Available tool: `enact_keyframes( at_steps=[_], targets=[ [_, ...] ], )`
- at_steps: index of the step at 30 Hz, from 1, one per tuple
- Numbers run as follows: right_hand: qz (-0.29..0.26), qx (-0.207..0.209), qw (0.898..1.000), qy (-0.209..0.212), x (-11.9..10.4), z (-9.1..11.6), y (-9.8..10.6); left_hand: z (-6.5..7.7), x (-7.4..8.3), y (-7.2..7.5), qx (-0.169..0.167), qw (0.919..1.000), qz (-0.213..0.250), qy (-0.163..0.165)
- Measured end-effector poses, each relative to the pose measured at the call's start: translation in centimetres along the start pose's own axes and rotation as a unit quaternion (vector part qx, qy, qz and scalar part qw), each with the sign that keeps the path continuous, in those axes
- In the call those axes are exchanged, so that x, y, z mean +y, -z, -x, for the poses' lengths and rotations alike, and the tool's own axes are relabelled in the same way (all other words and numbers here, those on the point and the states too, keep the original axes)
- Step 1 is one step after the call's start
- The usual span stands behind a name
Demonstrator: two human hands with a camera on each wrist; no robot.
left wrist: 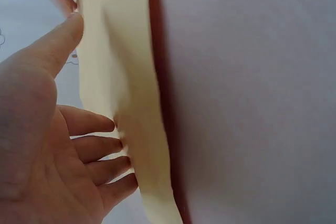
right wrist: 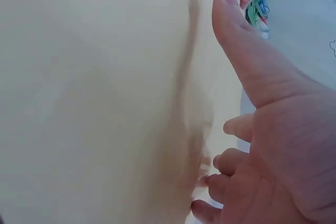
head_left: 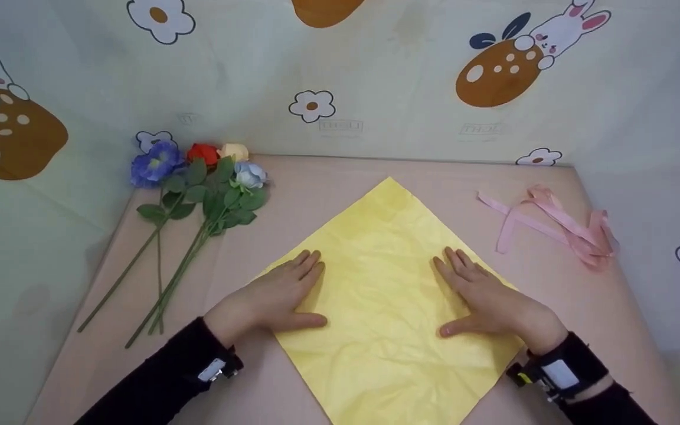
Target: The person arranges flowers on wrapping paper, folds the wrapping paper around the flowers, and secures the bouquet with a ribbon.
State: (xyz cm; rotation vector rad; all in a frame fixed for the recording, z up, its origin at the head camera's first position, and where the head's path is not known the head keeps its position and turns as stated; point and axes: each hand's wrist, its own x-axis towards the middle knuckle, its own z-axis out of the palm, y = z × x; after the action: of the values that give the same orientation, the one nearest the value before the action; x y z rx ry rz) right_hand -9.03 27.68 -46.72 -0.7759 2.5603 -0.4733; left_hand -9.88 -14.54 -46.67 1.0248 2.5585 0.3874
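Note:
A square sheet of yellow wrapping paper (head_left: 381,283), lightly creased, lies on the table with one corner pointing away from me. My left hand (head_left: 285,292) rests at its left corner, fingers extended and thumb spread toward the middle. At the right corner my right hand (head_left: 487,298) mirrors it, with straight fingers and thumb apart. In the left wrist view the fingertips of the left hand (left wrist: 68,161) meet the paper (left wrist: 126,77). From the right wrist, the fingers of the right hand (right wrist: 262,145) lie close over the sheet (right wrist: 105,103). Neither hand grips anything.
Several artificial flowers (head_left: 198,183) with green stems lie at the left of the table (head_left: 316,183): purple, red, cream and light blue blooms. A loosely looped pink ribbon (head_left: 558,224) lies at the right. A printed cloth (head_left: 393,77) with rabbits and flowers stands behind.

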Motion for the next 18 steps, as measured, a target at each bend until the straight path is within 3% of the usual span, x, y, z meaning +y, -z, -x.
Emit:
enact_keyframes(
  at_steps=[5,18],
  targets=[
    [0.009,-0.02,1.0,-0.017,-0.1,0.5,-0.4,0.0,-0.3,-0.4,-0.023,0.9995,0.015,0.016],
    [0.022,0.009,1.0,-0.004,-1.1,1.1,-2.5,1.2,-0.2,-0.4,-0.051,0.9975,-0.009,0.048]
  ],
)
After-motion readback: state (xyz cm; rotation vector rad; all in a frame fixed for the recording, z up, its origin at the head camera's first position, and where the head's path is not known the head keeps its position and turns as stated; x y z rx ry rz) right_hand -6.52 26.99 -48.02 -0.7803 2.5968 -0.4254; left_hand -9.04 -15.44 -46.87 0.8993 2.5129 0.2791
